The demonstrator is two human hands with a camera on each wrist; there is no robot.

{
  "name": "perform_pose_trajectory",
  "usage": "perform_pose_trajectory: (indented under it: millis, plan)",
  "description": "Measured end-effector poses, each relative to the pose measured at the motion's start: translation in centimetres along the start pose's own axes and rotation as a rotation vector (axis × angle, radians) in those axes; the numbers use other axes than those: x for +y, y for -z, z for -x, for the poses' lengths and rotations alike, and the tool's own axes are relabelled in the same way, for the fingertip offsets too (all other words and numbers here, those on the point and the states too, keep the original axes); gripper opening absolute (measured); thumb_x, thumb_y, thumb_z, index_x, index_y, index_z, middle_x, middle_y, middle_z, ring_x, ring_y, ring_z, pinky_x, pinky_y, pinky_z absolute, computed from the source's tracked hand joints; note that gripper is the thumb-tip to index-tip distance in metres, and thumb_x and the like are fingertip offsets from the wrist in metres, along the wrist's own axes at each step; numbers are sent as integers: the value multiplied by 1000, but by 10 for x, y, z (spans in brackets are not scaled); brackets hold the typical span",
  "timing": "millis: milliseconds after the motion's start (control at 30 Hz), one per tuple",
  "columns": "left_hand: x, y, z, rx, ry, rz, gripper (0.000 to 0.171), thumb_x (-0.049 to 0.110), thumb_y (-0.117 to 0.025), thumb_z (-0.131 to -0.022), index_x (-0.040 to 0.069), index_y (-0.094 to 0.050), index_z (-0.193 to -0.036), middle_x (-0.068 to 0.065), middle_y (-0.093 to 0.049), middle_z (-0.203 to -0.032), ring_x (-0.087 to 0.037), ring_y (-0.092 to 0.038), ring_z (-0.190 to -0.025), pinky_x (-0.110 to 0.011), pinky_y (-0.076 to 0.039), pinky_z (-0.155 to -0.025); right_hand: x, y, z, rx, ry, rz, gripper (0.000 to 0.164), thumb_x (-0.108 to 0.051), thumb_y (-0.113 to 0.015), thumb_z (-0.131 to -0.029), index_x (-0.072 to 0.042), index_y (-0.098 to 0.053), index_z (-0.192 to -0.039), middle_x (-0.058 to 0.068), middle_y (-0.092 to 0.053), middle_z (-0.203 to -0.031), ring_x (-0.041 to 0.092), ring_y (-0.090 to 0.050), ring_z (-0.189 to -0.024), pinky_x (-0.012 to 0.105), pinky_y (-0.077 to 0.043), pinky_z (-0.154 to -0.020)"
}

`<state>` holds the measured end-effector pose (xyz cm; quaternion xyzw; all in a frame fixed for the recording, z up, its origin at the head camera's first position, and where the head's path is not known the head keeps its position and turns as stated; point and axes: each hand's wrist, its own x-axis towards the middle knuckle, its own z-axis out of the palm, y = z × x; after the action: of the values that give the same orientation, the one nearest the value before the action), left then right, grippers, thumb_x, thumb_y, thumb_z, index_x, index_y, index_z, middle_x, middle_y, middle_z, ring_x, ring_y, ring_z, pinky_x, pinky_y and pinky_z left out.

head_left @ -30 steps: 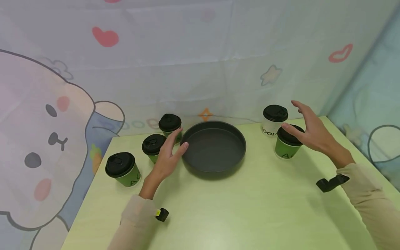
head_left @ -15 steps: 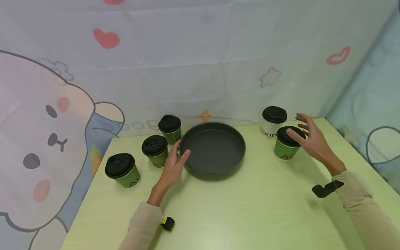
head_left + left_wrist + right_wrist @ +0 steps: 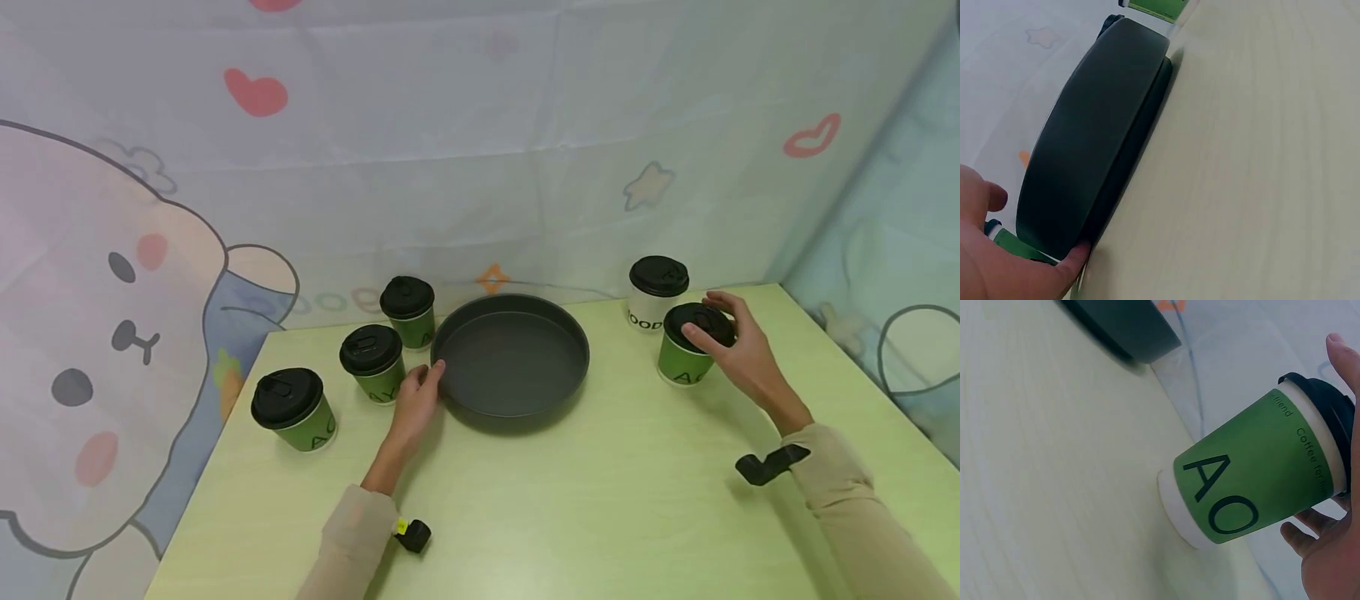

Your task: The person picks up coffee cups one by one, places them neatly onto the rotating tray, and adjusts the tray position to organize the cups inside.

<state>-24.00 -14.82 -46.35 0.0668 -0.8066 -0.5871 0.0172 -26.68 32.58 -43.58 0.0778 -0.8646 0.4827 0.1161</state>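
Note:
At the left edge of a dark round baking pan (image 3: 510,358), my left hand (image 3: 415,408) has its thumb over the rim. In the left wrist view, one digit touches the lower edge of the pan wall (image 3: 1085,137) while another stands apart from it. A green paper coffee cup (image 3: 684,362) with a black lid stands upright at the right. My right hand (image 3: 750,358) is spread around its lid (image 3: 1329,406). The right wrist view shows a gap between one raised digit and the lid; other fingertips show past the lid's lower side.
A white lidded cup (image 3: 652,304) stands just behind the right green cup. Left of the pan are three more green lidded cups: a back one (image 3: 411,312), a middle one (image 3: 372,362) and a front one (image 3: 295,408). A printed cloth (image 3: 450,167) hangs behind the table (image 3: 570,508).
My left hand has moved right to the pan's edge, and its fingers have drawn in. My right hand has come down and left, closer around the green cup's lid. The pan and cups stay put.

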Motion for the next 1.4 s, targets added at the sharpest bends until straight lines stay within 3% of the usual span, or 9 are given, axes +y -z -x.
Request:
perform_pose_trajectory:
  millis: [100,267,367,600,833,1033,1200,1400]
  plan:
    - [0,-1,-2,30,36,-13,65,44,-48,-108,-10,-50,-145,-28,-55,-142,-40,-51,-133,-52,-41,-113,3,-4,3,-2,-29,-18,74,-36,-66,-103,-13,-28,-162,19,-37,-158,40,-39,-140,31,-39,-103]
    - [-3,0,-4,42,77,-17,57,40,-50,-108,-8,-61,-137,-25,-64,-129,-36,-64,-113,-47,-50,-101,10,-9,6,-1,-54,-49,81,-36,-71,-100,-15,-25,-164,24,-35,-158,45,-36,-142,60,-36,-106]
    - [-3,1,-4,42,87,-13,56,39,-51,-108,-8,-62,-136,-25,-66,-124,-34,-69,-104,-44,-53,-97,14,-11,6,10,-44,-58,86,-31,-76,-96,-15,-24,-164,23,-34,-159,45,-34,-142,65,-34,-106]
    - [-3,2,-5,25,95,6,52,35,-53,-108,-10,-62,-134,-24,-68,-118,-32,-71,-99,-41,-57,-94,16,-13,6,25,-45,-49,93,-26,-83,-91,-20,-26,-164,16,-38,-157,35,-38,-140,36,-40,-102]
    - [-3,3,-7,5,96,40,52,33,-53,-108,-10,-62,-134,-24,-67,-117,-35,-69,-103,-41,-58,-93,10,-15,5,35,-42,-60,90,-28,-84,-90,-19,-30,-162,12,-40,-155,30,-40,-138,39,-40,-103]
    - [-4,4,-8,0,89,66,49,31,-54,-108,-12,-62,-132,-23,-67,-113,-34,-69,-101,-39,-59,-91,-7,-17,1,31,-16,-94,86,-25,-83,-91,-22,-34,-161,7,-42,-153,21,-42,-134,29,-41,-96]
    - [-5,4,-8,-7,79,85,49,31,-54,-108,-12,-62,-131,-23,-66,-112,-34,-69,-101,-39,-59,-90,-34,-24,-5,3,24,-226,80,-16,-80,-93,-21,-36,-160,7,-42,-152,13,-46,-130,17,-45,-93]
    - [-5,4,-8,-11,85,100,50,32,-54,-108,-12,-61,-132,-24,-67,-115,-34,-69,-102,-39,-59,-91,-63,-39,-13,-93,106,-534,75,1,-72,-95,-14,-36,-159,14,-42,-152,14,-55,-127,19,-52,-94]
